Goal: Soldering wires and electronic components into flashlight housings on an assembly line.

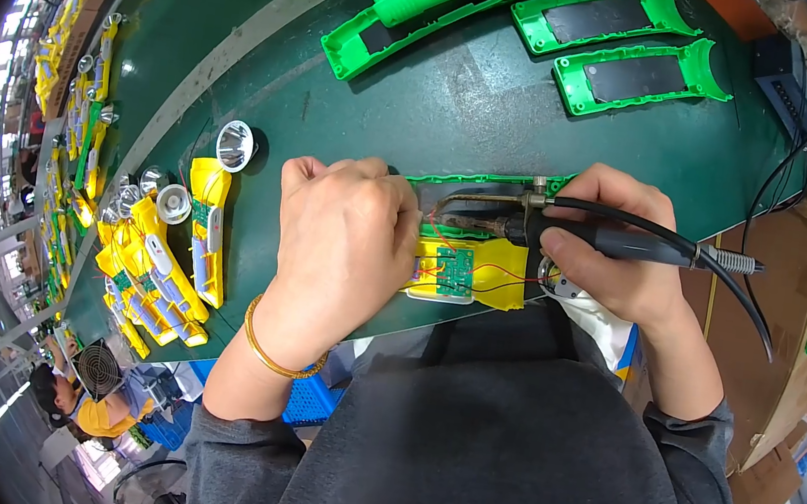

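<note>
My right hand [626, 244] grips a black soldering iron [616, 242] with a thin metal solder guide fixed along it. Its tip points left, close to the fingers of my left hand [345, 235]. That hand is closed, knuckles up, and what its fingers pinch is hidden. Thin red wires [436, 218] run beside the tip. Below the iron lies a yellow lamp housing [507, 273] with a small green circuit board [456, 271] and red and black wires. Just behind it a green plastic shell [493, 178] lies partly under my hands.
Several yellow lamp assemblies [155, 267] are piled at the left, with a shiny reflector cup [236, 146] near them. Green shells with dark pads [636, 79] lie at the back. A blue-grey box [789, 88] with cables stands at the far right, near cardboard [767, 327].
</note>
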`<state>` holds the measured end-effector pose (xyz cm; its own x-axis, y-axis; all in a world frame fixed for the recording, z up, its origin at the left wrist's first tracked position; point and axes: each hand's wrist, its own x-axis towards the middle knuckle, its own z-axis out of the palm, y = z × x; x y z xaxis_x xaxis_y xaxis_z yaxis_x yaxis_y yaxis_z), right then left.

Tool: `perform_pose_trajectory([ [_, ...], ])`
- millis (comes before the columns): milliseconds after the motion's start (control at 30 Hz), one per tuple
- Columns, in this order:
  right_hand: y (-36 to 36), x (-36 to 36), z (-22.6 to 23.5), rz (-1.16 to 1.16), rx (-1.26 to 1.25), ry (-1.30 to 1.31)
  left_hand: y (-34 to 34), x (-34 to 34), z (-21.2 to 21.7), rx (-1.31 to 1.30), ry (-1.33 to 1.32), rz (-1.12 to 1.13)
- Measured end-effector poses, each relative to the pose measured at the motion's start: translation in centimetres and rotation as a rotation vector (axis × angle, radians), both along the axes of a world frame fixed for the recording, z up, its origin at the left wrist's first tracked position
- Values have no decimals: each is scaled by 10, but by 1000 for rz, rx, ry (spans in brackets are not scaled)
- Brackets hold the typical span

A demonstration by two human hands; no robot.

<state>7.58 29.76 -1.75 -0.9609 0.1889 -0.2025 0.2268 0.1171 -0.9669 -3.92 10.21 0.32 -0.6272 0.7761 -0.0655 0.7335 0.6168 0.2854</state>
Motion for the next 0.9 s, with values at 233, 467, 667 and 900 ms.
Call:
perform_pose_trajectory([
  [233,0,1,-1,-2,19,27,1,1,1,-23,0,19],
  [467,4,13,-6,-161,-104,86,0,1,1,-17,-16,30],
  [667,6,12,4,-7,128,73,2,1,3,-33,-28,40],
  [900,-3,7,-3,-9,-11,50,2,3,2,-31,-30,52],
])
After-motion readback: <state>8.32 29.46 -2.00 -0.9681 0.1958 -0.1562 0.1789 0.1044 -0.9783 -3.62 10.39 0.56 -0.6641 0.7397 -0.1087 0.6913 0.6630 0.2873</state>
